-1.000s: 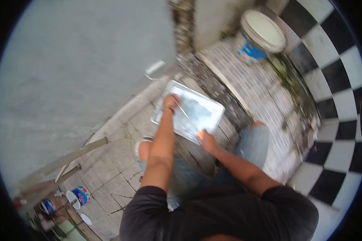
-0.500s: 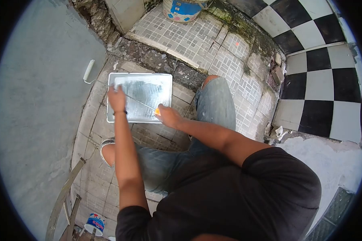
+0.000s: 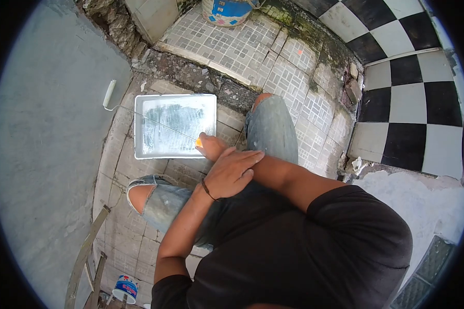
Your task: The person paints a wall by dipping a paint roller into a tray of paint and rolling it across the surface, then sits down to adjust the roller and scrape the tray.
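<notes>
My right hand (image 3: pixel 210 146) is closed round the orange handle (image 3: pixel 198 142) of a paint roller. Its long wire frame crosses above a white paint tray (image 3: pixel 176 155), which is smeared with white paint and lies on the tiled floor. The white roller head (image 3: pixel 109 93) is beyond the tray's left side, at the grey wall. My left hand (image 3: pixel 231 172) lies across my right wrist and forearm, fingers stretched out and pointing right, with nothing in it.
A blue and white bucket (image 3: pixel 226 12) stands at the top. Lower left are a small paint bucket (image 3: pixel 125 289) and wooden legs (image 3: pixel 87 252) near the grey wall (image 3: pixel 56 129). Broken concrete (image 3: pixel 191 72) runs behind the tray. A black-and-white checkered wall (image 3: pixel 407 103) rises on the right.
My left hand has moved from the roller's wire over the tray to my right forearm. The roller stays in my right hand, nearly in the same place.
</notes>
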`<state>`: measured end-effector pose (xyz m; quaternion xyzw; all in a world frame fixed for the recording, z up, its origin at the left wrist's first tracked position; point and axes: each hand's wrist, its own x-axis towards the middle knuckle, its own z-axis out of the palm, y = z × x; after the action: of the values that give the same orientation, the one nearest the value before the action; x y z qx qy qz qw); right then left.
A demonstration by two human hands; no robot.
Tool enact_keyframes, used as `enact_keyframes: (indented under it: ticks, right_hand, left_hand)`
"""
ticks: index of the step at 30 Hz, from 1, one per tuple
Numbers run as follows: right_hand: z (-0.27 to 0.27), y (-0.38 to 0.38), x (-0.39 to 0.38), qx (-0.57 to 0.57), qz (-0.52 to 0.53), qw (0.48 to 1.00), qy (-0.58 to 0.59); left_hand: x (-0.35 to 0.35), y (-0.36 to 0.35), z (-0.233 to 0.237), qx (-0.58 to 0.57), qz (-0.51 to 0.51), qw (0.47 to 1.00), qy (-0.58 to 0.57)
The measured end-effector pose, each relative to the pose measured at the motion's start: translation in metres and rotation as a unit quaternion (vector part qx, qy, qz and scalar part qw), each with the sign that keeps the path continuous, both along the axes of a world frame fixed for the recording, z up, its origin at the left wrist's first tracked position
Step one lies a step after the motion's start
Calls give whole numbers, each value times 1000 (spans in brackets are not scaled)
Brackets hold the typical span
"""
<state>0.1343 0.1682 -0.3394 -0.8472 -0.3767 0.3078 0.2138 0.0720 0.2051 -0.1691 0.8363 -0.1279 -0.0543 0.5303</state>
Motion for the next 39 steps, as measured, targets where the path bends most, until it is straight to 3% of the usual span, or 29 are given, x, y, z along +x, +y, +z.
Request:
enact_keyframes:
  ticks: [8, 11, 14, 15, 16, 17, 18, 19, 20, 21, 22, 24, 25, 27, 30, 32, 33, 35, 36, 38, 39]
  right_hand:
    - [1, -4, 2, -12, 23, 999, 46]
    - [3, -10, 1, 47, 26, 995, 79]
    - [-37, -14, 2, 53, 49, 995, 63]
    - [-88, -21, 0, 215, -70, 904, 362]
    - [-114, -23, -1, 346, -176, 687, 614]
    - [-104, -23, -1, 348, -172, 686, 615]
    - [-77, -24, -2, 288, -114, 826, 472]
    - [-53, -25, -3, 217, -52, 926, 304]
    - [-40, -20, -4, 138, 12, 983, 120]
    - [-160, -20, -10, 203, -30, 918, 339]
    - [-136, -15, -10, 207, -25, 917, 340]
    - [-37, -16, -3, 74, -12, 982, 171]
    - [-18, -16, 0, 91, 33, 989, 115]
    - [-27, -16, 2, 76, 44, 992, 87]
    - [19, -1, -2, -17, -2, 998, 53]
    - [14, 0, -5, -5, -6, 1000, 27]
    - [15, 1, -6, 4, 13, 1000, 24]
    - [15, 0, -9, -1, 22, 1000, 12]
    - [12, -1, -11, 7, 34, 999, 7]
    - [2, -1, -15, 39, 16, 999, 3]
    - [2, 0, -17, 47, 22, 999, -2]
  left_hand:
    - [-10, 25, -43, 64, 27, 997, 24]
    - [-11, 37, -45, 125, 37, 990, 49]
    - [-12, 43, -50, 151, 71, 980, 113]
    - [-15, 40, -70, -53, 148, 978, 138]
    - [-17, 40, -80, -254, 218, 930, 154]
    - [-16, 42, -73, -398, 232, 866, 196]
    - [-16, 46, -66, -393, 235, 867, 194]
    - [-15, 50, -58, -452, 253, 823, 234]
    - [-14, 53, -53, -507, 269, 772, 271]
    - [-15, 54, -50, -528, 278, 754, 276]
    - [-16, 55, -50, -524, 283, 756, 273]
    - [-18, 58, -51, -542, 275, 749, 262]
    - [-16, 57, -46, -549, 311, 732, 258]
    - [-15, 64, -61, -526, 364, 731, 237]
    - [-13, 88, -70, -447, 490, 725, 185]
    - [-15, 115, -103, -366, 629, 653, 211]
    - [-16, 125, -132, -365, 642, 646, 196]
    - [-11, 139, -182, -20, 815, 576, 56]
    - [-10, 141, -172, -17, 829, 529, 182]
    - [-10, 163, -255, -133, 800, 544, 214]
    - [-7, 161, -226, -289, 761, 527, 245]
